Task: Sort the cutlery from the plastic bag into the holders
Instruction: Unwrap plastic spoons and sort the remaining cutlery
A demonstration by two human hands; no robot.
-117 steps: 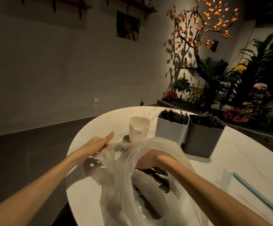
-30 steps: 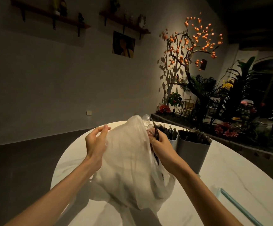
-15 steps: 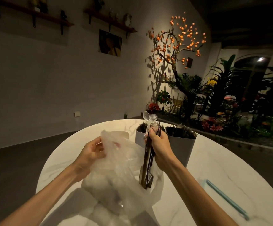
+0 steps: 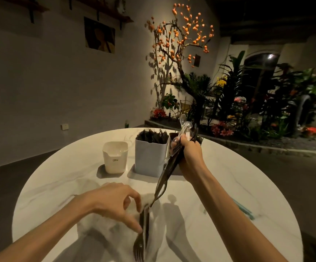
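Observation:
My right hand (image 4: 189, 154) grips a bundle of cutlery (image 4: 167, 171), black pieces with clear spoons (image 4: 184, 123) sticking out on top. The bundle slants down and left from in front of the holders. My left hand (image 4: 113, 201) lies with curled fingers on the crumpled plastic bag (image 4: 98, 229), thumb and forefinger pinching the film beside two black forks (image 4: 144, 229) at its right edge. A small white holder (image 4: 115, 157) stands beside a taller pale holder (image 4: 149, 159) full of black cutlery. A third holder is mostly hidden behind my right hand.
The round white marble table (image 4: 238, 167) carries a teal straw (image 4: 245, 209) near its right edge. Beyond the table lie a dark floor, a planter bed with plants and an orange-blossomed tree by the wall.
My right hand has pulled the cutlery bundle out of the bag and up toward the holders. My left hand has lowered the bag flat onto the table; two black forks lie at its edge.

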